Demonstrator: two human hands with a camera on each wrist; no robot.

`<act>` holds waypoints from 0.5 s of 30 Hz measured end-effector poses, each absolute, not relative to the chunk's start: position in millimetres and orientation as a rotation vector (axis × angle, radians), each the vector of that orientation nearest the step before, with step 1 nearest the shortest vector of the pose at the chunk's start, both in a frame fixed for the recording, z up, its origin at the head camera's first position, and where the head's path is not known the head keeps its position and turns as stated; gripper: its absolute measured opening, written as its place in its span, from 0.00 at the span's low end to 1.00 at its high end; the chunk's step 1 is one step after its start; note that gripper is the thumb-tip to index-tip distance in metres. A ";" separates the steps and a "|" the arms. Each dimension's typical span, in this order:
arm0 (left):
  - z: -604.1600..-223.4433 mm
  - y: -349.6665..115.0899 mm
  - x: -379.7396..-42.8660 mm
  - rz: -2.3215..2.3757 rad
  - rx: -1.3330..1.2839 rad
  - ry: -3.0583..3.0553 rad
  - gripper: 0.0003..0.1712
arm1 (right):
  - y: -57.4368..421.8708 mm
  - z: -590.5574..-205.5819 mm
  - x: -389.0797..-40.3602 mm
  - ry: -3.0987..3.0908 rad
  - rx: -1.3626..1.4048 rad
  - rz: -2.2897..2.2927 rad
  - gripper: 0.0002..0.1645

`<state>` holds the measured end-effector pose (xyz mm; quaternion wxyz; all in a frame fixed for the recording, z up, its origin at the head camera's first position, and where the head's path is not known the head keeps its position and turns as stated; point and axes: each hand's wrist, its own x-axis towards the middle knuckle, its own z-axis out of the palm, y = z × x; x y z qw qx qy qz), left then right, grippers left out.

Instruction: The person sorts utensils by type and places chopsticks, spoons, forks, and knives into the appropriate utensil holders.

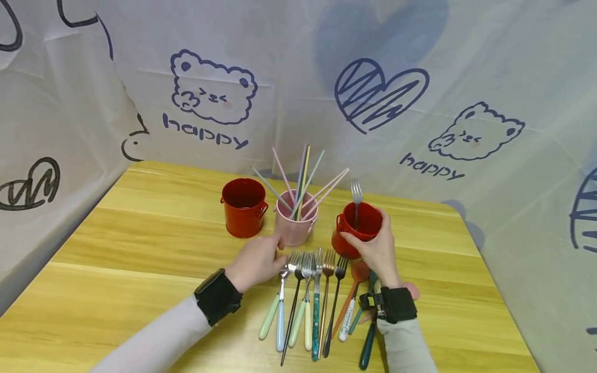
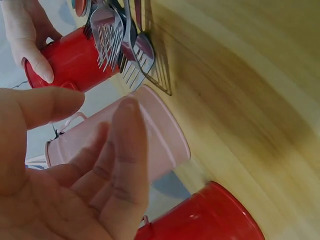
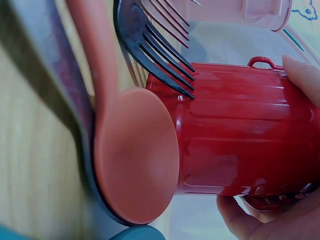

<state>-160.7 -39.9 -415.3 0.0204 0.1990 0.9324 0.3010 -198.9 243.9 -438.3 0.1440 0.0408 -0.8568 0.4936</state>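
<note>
The right hand [image 1: 380,253] is clamped on the right red bucket [image 1: 344,246], likely light, stiff and slick, best held round its sides; the left hand [image 1: 257,260] holds nothing, thumb and fingers apart.

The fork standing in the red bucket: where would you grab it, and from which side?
Probably just below the tines, coming from above and the left. The fork stands tines up, its head rising clear of the red bucket, while its lower end is hidden inside. The right hand grips the bucket's near right side, so the left looks freer.
</note>
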 end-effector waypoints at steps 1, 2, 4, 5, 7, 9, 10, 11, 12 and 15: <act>-415.8 -40.7 -159.2 0.912 0.607 2.882 0.11 | 244.0 -438.4 -199.0 -2.470 0.116 1.423 0.56; -415.8 -41.4 -157.6 0.894 0.600 2.874 0.10 | 244.1 -438.3 -199.0 -2.470 0.118 1.421 0.56; -416.9 -42.5 -154.5 0.847 0.593 2.861 0.10 | 244.3 -438.5 -199.2 -2.470 0.122 1.419 0.57; -417.4 -42.8 -152.9 0.827 0.587 2.851 0.10 | 244.2 -438.7 -199.1 -2.469 0.119 1.417 0.56; -418.6 -43.2 -149.6 0.797 0.584 2.830 0.12 | 244.2 -439.3 -199.2 -2.467 0.123 1.408 0.56; -420.1 -43.1 -146.6 0.784 0.566 2.797 0.15 | 244.0 -440.0 -199.2 -2.464 0.123 1.403 0.56; -420.9 -42.8 -145.2 0.777 0.555 2.778 0.16 | 243.9 -440.3 -199.3 -2.461 0.123 1.402 0.56; -421.9 -42.4 -144.0 0.768 0.546 2.763 0.18 | 244.0 -440.4 -199.2 -2.460 0.129 1.400 0.56; -423.1 -42.0 -142.7 0.757 0.540 2.754 0.19 | 244.1 -440.6 -199.4 -2.460 0.131 1.399 0.57; -427.1 -40.2 -139.0 0.704 0.525 2.757 0.23 | 244.2 -440.9 -199.6 -2.460 0.124 1.405 0.56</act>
